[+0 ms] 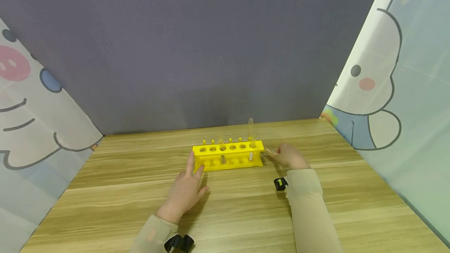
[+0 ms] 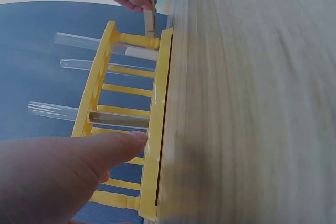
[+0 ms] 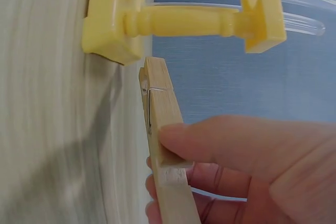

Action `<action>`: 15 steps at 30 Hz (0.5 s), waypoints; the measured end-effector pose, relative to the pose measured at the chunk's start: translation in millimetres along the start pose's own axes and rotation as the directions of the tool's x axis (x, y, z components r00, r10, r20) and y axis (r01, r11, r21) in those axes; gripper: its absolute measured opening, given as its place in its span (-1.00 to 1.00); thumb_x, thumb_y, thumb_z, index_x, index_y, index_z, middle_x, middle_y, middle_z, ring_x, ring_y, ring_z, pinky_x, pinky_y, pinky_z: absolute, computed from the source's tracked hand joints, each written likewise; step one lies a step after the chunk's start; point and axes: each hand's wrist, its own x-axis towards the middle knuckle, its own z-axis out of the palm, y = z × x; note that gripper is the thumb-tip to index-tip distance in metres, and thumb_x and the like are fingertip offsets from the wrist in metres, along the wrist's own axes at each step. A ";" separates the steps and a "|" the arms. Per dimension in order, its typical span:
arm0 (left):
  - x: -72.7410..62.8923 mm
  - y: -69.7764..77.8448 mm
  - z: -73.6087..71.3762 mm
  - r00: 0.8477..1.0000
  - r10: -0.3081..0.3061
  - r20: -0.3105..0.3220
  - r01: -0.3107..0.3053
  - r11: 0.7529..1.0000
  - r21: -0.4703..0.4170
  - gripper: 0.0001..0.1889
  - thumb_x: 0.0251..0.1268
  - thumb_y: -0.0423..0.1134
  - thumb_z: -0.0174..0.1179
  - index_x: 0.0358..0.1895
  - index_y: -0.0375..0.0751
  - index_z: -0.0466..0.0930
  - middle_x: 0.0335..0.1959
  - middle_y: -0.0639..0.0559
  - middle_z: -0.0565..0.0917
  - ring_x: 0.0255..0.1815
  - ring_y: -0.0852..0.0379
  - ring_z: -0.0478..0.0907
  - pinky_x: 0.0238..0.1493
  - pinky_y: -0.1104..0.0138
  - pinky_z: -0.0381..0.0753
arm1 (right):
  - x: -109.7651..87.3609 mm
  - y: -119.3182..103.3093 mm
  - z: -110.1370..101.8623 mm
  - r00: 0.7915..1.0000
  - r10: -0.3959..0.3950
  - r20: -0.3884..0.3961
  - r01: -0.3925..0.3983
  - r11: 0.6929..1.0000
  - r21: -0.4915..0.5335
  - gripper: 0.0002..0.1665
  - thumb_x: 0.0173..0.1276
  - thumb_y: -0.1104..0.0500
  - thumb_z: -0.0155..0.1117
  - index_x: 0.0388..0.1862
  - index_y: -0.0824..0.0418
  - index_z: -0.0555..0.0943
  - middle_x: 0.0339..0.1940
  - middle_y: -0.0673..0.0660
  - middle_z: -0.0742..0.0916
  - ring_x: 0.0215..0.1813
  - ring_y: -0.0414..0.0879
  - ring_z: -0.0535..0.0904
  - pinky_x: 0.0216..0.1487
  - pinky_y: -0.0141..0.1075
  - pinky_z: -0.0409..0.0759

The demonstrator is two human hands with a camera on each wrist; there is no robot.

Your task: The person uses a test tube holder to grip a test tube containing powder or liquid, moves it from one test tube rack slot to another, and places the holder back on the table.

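Observation:
A yellow test tube rack (image 1: pixel 228 150) stands on the table. One test tube (image 2: pixel 139 53) in its right end holds something white. Nearer the middle, another test tube (image 2: pixel 118 119) has greyish-brown contents. Behind the right end, a clear tube (image 2: pixel 79 64) points its rounded end up. My left hand (image 1: pixel 184 192) is at the rack's left end, fingers spread, index finger extended to its top bar. In my right hand (image 1: pixel 290 156) I grip a wooden test tube clamp (image 3: pixel 160 95), thumb on its side. Its tip lies beside the rack's right end; whether they touch, I cannot tell.
The wood-grain table (image 1: pixel 246 214) extends around the rack on all sides. A dark grey panel (image 1: pixel 211 50) rises along the back edge, and cartoon-print curtains (image 1: pixel 383 69) hang at both sides. Short yellow pegs (image 1: pixel 212 141) line the rack's rear.

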 end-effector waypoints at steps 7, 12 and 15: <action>0.6 -1.5 3.3 1.000 -0.005 -0.001 0.005 1.000 -0.001 -0.26 0.06 0.08 0.32 0.23 -0.36 0.42 0.41 -0.46 -0.12 -0.37 -0.16 0.61 -0.15 0.00 0.59 | 1.8 3.3 2.5 1.000 -0.009 0.014 0.009 1.000 0.003 -0.81 0.16 0.27 0.13 -0.30 0.39 0.48 -0.42 0.16 0.55 -0.39 -0.01 0.41 -0.39 -0.22 0.42; 0.6 -1.8 4.1 1.000 -0.006 -0.004 0.006 1.000 0.001 -0.26 0.06 0.08 0.32 0.23 -0.36 0.42 0.41 -0.46 -0.11 -0.35 -0.18 0.60 -0.16 -0.01 0.59 | 4.7 6.1 5.5 1.000 -0.008 0.007 0.008 1.000 0.010 -0.84 0.14 0.27 0.17 -0.34 0.36 0.48 -0.45 0.14 0.54 -0.43 -0.04 0.39 -0.43 -0.27 0.40; 0.5 -1.7 3.9 1.000 -0.005 -0.003 0.005 1.000 0.000 -0.26 0.06 0.08 0.32 0.23 -0.36 0.42 0.41 -0.46 -0.13 -0.33 -0.21 0.60 -0.16 0.00 0.59 | 5.7 7.2 6.3 1.000 -0.001 0.001 0.001 1.000 0.009 -0.84 0.12 0.25 0.18 -0.36 0.35 0.48 -0.47 0.13 0.53 -0.44 -0.04 0.38 -0.44 -0.27 0.38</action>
